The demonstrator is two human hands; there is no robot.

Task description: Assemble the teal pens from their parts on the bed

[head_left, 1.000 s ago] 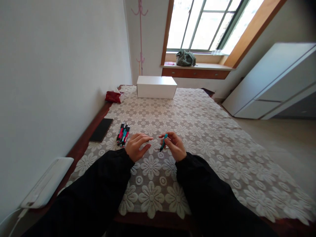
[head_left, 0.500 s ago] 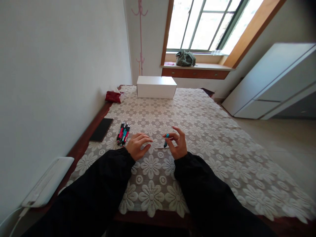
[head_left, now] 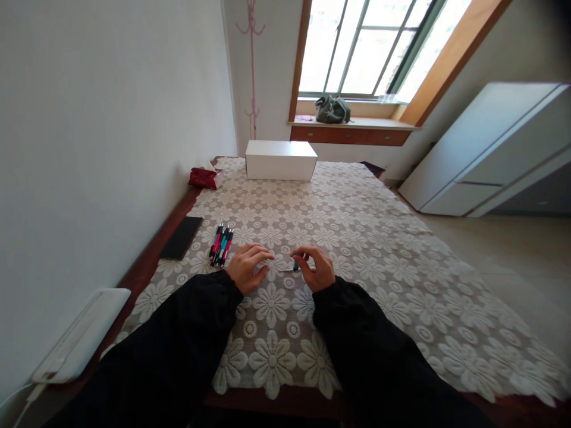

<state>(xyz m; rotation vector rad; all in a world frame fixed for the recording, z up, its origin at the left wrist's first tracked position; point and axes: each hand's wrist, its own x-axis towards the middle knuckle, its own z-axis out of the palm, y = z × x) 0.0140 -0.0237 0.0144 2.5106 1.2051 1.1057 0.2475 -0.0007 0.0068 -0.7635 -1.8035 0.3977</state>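
My right hand (head_left: 316,268) pinches a short teal and dark cylinder (head_left: 295,266) between thumb and fingers, holding it roughly upright just over the cloth. It looks like part of a pen, mostly hidden by the fingertips. A thin pale stick (head_left: 284,270) lies by its foot, too small to make out fully. My left hand (head_left: 248,268) rests on the cloth to the left with fingers loosely apart and nothing in them. Beside that hand lies a bunch of pink, teal and black pens (head_left: 221,245), side by side.
A lace tablecloth (head_left: 272,356) with flowers covers the table. A black flat tablet-like object (head_left: 182,238) lies left of the pens, a white power strip (head_left: 84,333) by the wall. At the back stand a white box (head_left: 281,161) and a red tissue pack (head_left: 205,178).
My right hand's raised fingers have come down and closed over the top of the teal cylinder, covering more of it. My left hand stays nearly still. The view has shifted slightly.
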